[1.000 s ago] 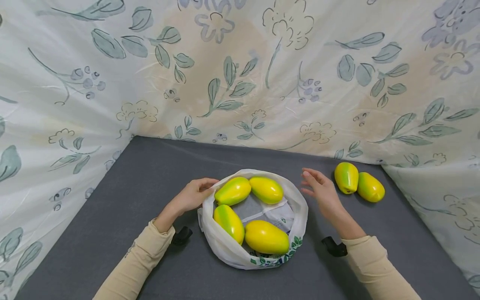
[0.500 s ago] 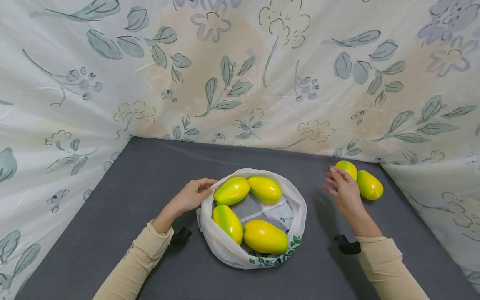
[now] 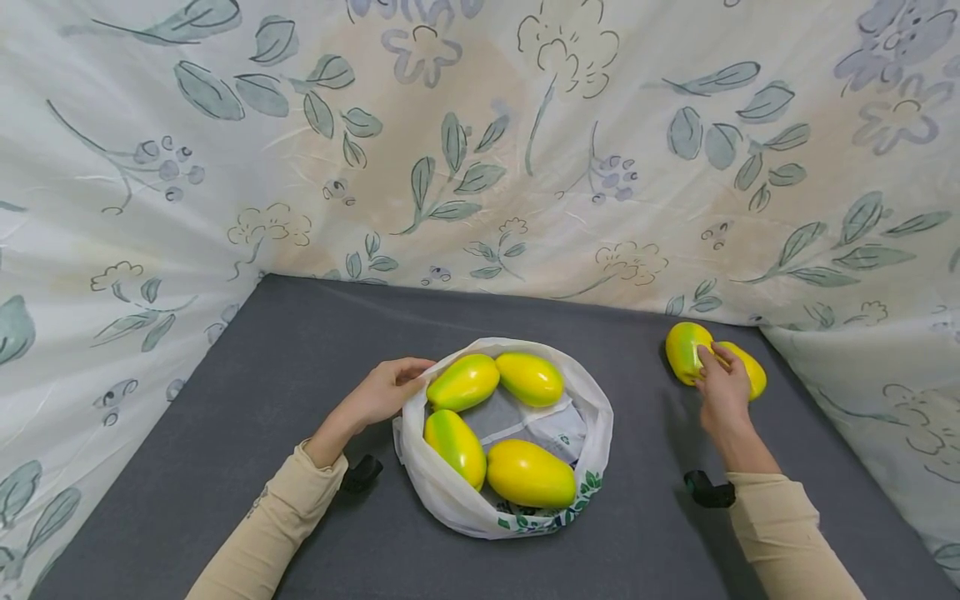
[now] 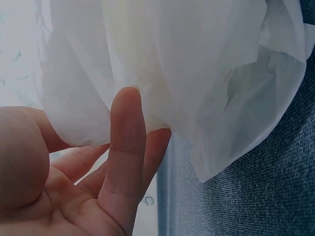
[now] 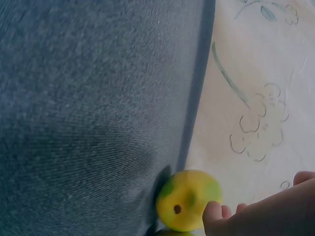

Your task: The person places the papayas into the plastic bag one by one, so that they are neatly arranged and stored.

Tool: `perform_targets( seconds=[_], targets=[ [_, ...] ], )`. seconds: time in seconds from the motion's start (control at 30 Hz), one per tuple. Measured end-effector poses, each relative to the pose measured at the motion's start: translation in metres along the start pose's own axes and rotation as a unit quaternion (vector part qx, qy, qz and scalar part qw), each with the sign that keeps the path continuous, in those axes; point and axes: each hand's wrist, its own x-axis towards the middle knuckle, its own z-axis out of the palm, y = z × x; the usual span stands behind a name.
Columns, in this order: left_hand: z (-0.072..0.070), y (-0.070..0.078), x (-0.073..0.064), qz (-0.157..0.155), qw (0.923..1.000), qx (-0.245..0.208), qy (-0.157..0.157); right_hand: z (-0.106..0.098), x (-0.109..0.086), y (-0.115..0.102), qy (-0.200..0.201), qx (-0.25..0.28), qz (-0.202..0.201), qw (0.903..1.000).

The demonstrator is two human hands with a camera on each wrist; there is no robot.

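A white plastic bag stands on the grey cloth with its mouth rolled wide. Inside it lie several yellow-green papayas. My left hand holds the bag's left rim; in the left wrist view, the thin plastic passes between the fingers. At the far right, my right hand is at two more papayas, its fingertips against the left papaya. It partly covers the right papaya. The right wrist view shows one papaya, dark spot toward the camera, with fingertips at its side.
Dark grey cloth covers the table. A floral curtain rises along the back and both sides, close behind the two papayas on the right. Green leaf print marks the bag's front.
My right hand has moved rightward from beside the bag to the two papayas, and its fingertips now reach the left one. My left hand has stayed at the bag's rim.
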Motion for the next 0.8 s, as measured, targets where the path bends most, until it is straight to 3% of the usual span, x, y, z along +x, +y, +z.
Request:
perform_targets(
  seconds=[0.1, 0.33, 0.67, 0.8],
  targets=[
    [0.000, 0.001, -0.001, 0.002, 1.0000, -0.001, 0.001, -0.003, 0.001, -0.001, 0.015, 0.014, 0.011, 0.9997],
    [0.001, 0.001, -0.002, 0.003, 1.0000, 0.002, 0.002, 0.000, -0.022, -0.018, 0.038, -0.002, 0.046, 0.9982],
    [0.000, -0.001, 0.000, -0.004, 1.0000, -0.001, 0.000, -0.012, 0.011, 0.009, 0.070, 0.007, 0.065, 0.9954],
    [0.001, 0.000, -0.001, -0.006, 1.0000, 0.001, 0.001, -0.013, 0.017, 0.012, 0.062, 0.000, 0.076, 0.9952]
  ],
)
